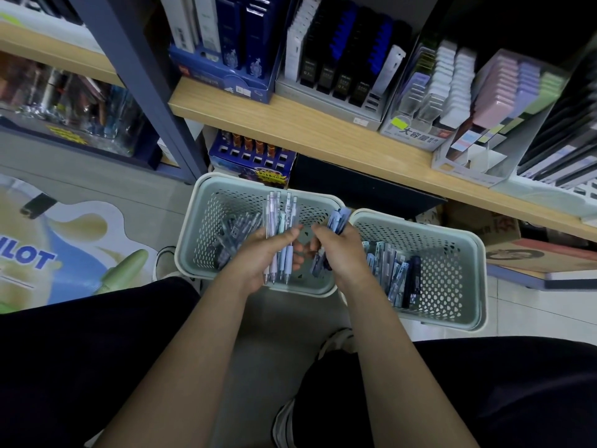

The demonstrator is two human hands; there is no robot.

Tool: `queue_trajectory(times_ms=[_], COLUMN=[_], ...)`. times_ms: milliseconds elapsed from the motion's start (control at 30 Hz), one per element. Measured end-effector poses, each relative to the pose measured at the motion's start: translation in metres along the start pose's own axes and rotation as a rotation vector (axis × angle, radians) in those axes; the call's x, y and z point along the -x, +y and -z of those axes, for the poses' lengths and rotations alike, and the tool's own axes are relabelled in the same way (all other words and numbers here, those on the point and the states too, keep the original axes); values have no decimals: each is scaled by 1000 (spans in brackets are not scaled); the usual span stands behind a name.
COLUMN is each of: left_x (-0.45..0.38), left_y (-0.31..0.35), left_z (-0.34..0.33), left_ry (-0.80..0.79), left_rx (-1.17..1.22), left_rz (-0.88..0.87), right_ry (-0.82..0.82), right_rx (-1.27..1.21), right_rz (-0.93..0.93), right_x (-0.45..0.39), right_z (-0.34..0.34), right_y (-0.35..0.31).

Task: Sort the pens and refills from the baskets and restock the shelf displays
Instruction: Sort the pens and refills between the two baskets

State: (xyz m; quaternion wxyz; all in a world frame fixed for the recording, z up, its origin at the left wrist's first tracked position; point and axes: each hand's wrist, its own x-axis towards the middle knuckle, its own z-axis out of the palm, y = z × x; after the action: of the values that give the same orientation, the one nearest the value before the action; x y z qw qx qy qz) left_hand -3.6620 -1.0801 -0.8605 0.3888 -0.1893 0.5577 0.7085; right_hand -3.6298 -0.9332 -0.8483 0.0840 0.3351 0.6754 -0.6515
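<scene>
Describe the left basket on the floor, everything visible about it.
The left basket is a pale grey-green rectangular tub, plastic by its look, with rounded corners, a thick cream rim and perforated walls. It sits upright on the floor below the wooden shelf, its right corner against the right basket. A loose pile of dark clear-barrelled pens lies inside at the left. The left hand, holding a bunch of pale pens, hovers over it.

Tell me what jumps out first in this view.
Two hands meet at centre: the left hand grips a fan of pale clear-barrelled pens, the right hand a bundle of blue packaged pens. Beneath sit two pale green perforated plastic baskets on the floor, below a wooden shelf of stationery displays.
</scene>
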Motion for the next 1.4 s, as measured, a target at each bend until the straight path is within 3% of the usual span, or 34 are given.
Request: queue_trajectory(times_ms=[167,400,633,800,1000,1200,1400], left_x=[-1,0,-8,-8,-3,-4,-19], left_y=[4,3,-5,-7,-8,-7,-21], left_z=[-1,-11,-4,1,-5,-20,-41], left_ry=[-64,-95,-55,65,49,19,-8], left_rx=[22,140,84,-5,-13,-2,-100], left_rz=[11,55,29,14,-51,-91,-59], right_ry=[-46,-76,-41,4,-87,-117,5], right_rx=[-84,-6,-11,26,-20,-106,-121], right_rz=[-24,-14,-17,1,49,-29,1], right_x=[6,11,9,4,8,6,4], right_z=[-6,-12,-12,-7,-7,16,67], right_y=[-1,-3,-1,-1,-3,1,9])
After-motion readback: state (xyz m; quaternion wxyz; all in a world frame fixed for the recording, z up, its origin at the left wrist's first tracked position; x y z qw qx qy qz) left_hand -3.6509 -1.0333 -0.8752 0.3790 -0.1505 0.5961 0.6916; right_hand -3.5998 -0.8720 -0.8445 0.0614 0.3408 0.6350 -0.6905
